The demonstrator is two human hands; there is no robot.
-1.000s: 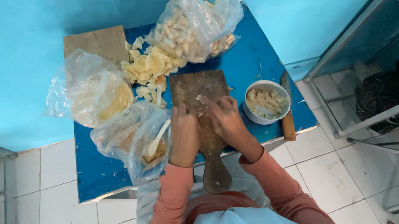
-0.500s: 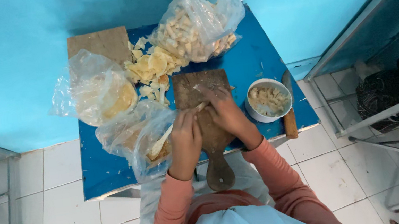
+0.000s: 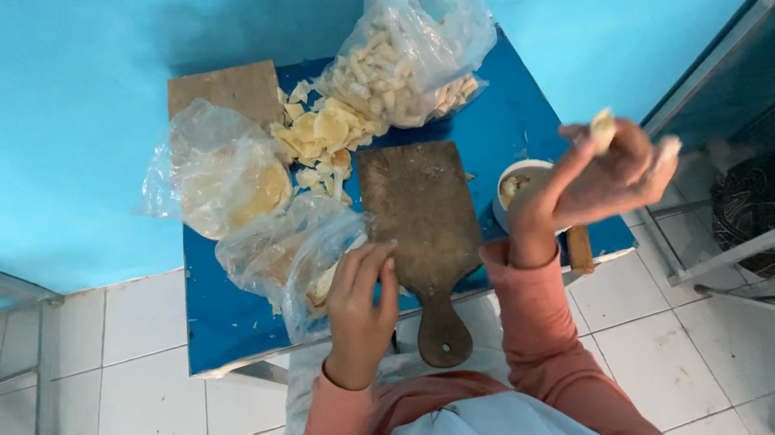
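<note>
My left hand [image 3: 360,302] rests with loosely curled fingers at the left edge of the wooden cutting board [image 3: 421,215], just touching the nearest clear plastic bag [image 3: 296,250] and holding nothing. My right hand [image 3: 595,180] is raised above the small white bowl [image 3: 515,187], fingers closed around a pale yellow piece [image 3: 603,127] that sticks up from my fingertips; it is blurred, so I cannot tell exactly what it is. The board lies bare on the blue table [image 3: 506,125]. Beyond it sit a heap of yellow peelings [image 3: 325,135] and a larger bag of pale pieces [image 3: 409,48].
</note>
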